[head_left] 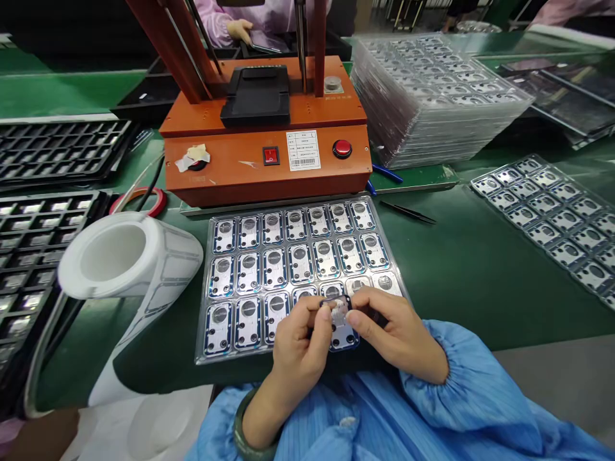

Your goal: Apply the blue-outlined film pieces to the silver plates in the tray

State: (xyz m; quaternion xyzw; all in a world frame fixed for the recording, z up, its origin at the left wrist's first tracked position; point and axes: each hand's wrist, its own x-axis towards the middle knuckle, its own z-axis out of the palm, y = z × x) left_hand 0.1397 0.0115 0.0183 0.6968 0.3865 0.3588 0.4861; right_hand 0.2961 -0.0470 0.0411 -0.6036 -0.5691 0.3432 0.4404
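My left hand [303, 342] pinches the left edge of a small rectangular plate [342, 331] between thumb and fingers. It has a silvery face, a dark blue border and small round holes. My right hand [396, 330] is closed at the plate's upper right, its thumb tip against the face; whether a thin film lies under the fingertips I cannot tell. Beneath and behind both hands lies a clear plastic tray [205, 320] with rows of similar plates, such as one in the front left pocket [218, 328]. My hands hide part of its front row.
An orange machine [230, 163] with a red button [342, 149] stands behind the tray. To the left are a roll of white backing [180, 256] and black trays [48, 246]. Tweezers [408, 213], stacked clear trays [432, 128] and another filled tray [552, 208] lie right. A co-worker's hand [239, 29] shows beyond.
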